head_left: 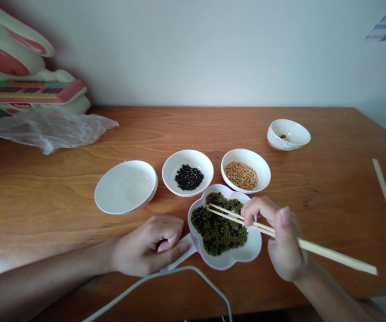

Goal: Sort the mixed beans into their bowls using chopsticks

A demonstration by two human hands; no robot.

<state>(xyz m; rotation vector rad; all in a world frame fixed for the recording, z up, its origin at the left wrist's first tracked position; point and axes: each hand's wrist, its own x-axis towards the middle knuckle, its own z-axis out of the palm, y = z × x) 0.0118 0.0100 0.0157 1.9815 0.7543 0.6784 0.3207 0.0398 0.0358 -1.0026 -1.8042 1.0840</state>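
Note:
A white flower-shaped pan [251, 248] with a lilac rim holds green beans [218, 239] mixed with black ones. My left hand [149, 246] is closed around the pan's handle [184, 252]. In my right hand [285, 241] is a pair of wooden chopsticks [337, 256], slanting down to the left. Their tips are nearly together over the beans; a tiny light speck shows there, too small to name. Just behind the pan stand a white bowl [169, 172] of black beans [189, 177] and a white bowl [263, 172] of tan beans [241, 175].
A larger white bowl [126, 185] sits on the left. Farther back right, a small bowl [289, 134] contains a few brown bits. A pale cable [193, 268] crosses before the pan. A plastic bag [52, 129], rabbit-shaped toy keyboard [28, 94] and light strip [383, 185] lie around.

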